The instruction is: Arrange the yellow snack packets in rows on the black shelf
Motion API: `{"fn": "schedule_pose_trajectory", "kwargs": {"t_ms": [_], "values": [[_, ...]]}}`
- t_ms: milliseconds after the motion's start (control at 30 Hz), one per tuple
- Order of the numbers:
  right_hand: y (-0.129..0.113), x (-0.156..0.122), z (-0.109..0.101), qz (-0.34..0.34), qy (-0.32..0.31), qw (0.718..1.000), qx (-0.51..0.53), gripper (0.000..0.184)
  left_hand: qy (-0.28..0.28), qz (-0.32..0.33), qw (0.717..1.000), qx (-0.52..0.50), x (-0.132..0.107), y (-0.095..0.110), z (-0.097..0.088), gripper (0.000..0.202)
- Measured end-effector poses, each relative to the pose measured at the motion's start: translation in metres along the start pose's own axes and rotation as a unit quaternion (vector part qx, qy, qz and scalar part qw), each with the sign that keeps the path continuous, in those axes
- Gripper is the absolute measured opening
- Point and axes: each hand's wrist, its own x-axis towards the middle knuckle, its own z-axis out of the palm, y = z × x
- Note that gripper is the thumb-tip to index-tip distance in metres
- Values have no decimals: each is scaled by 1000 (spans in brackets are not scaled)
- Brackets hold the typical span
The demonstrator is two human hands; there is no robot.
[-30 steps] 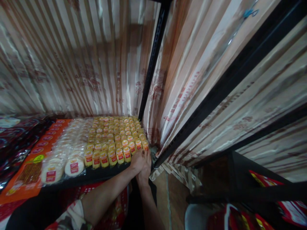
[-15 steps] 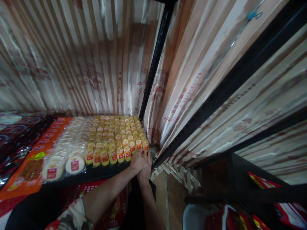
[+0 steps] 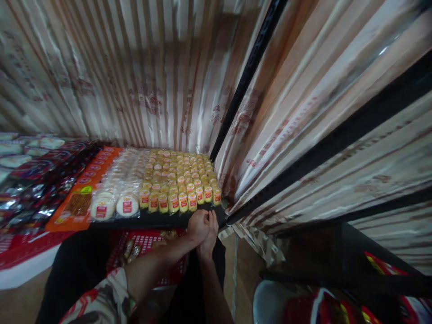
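My left hand [image 3: 197, 226] and my right hand [image 3: 212, 230] are pressed together, both closed, at the front right corner of a dark shelf [image 3: 158, 220]. What they hold, if anything, is hidden. Just beyond the fingers stand rows of small yellow packets with red labels [image 3: 178, 180], the front row a little apart from my knuckles. Round white packets with red labels [image 3: 116, 195] lie to the left of the yellow ones.
Orange packs [image 3: 81, 198] and dark glossy packs [image 3: 33, 180] fill the shelf's left part. Striped plastic sheeting [image 3: 135, 67] hangs behind and to the right, with a black post [image 3: 249, 76] at the corner. A red basket [image 3: 145, 245] sits below the shelf, red packs [image 3: 320, 310] at bottom right.
Both hands have drawn back from the front row of yellow packets to the shelf edge, still pressed together. The view has pulled back and shifted.
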Motion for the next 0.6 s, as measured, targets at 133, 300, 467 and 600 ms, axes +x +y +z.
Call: {"fn": "schedule_pose_trajectory", "kwargs": {"t_ms": [133, 300, 467, 600], "values": [[-15, -28, 1, 30, 45, 995, 80, 40, 24, 9, 1000, -15, -33, -16, -13, 26], [-33, -68, 7, 7, 18, 992, 128, 41, 21, -1, 1000, -2, -68, -40, -26, 24], [-39, -100, 25, 7, -51, 989, 136, 41, -21, -106, 994, -10, -82, -67, -39, 30], [-46, -114, 45, 34, -170, 976, 133, 43, -70, -202, 976, 31, -85, -101, -46, 36]]}}
